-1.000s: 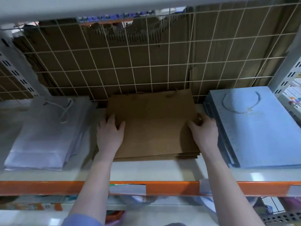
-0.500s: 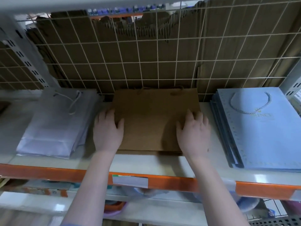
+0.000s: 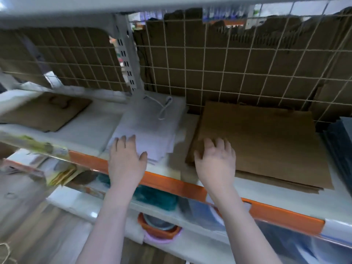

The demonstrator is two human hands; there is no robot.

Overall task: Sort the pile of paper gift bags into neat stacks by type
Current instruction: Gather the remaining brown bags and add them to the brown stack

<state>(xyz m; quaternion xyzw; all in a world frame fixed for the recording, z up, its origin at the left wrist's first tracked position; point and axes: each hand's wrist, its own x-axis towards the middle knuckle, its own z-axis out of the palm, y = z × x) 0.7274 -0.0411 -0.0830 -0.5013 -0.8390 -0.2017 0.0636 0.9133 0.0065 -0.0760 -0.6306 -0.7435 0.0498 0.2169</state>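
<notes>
A stack of flat brown paper bags (image 3: 261,141) lies on the white shelf (image 3: 89,134), right of centre. Left of it lies a stack of white bags (image 3: 150,126) with a white cord handle on top. My left hand (image 3: 126,159) lies flat with straight fingers on the near edge of the white stack. My right hand (image 3: 214,161) hovers at the near left corner of the brown stack, fingers loosely spread, holding nothing. A sliver of the blue bag stack (image 3: 341,138) shows at the far right. Another brown bag (image 3: 43,113) lies on the neighbouring shelf section to the left.
A wire grid (image 3: 228,60) backed by torn cardboard closes the shelf's rear. A perforated metal upright (image 3: 125,54) divides the sections. An orange beam (image 3: 171,181) fronts the shelf. Below it are bowls (image 3: 160,229) and assorted goods. The frame is motion-blurred.
The view has swung left. My left hand has moved off the brown stack onto the white stack; my right hand has shifted to the brown stack's near left corner.
</notes>
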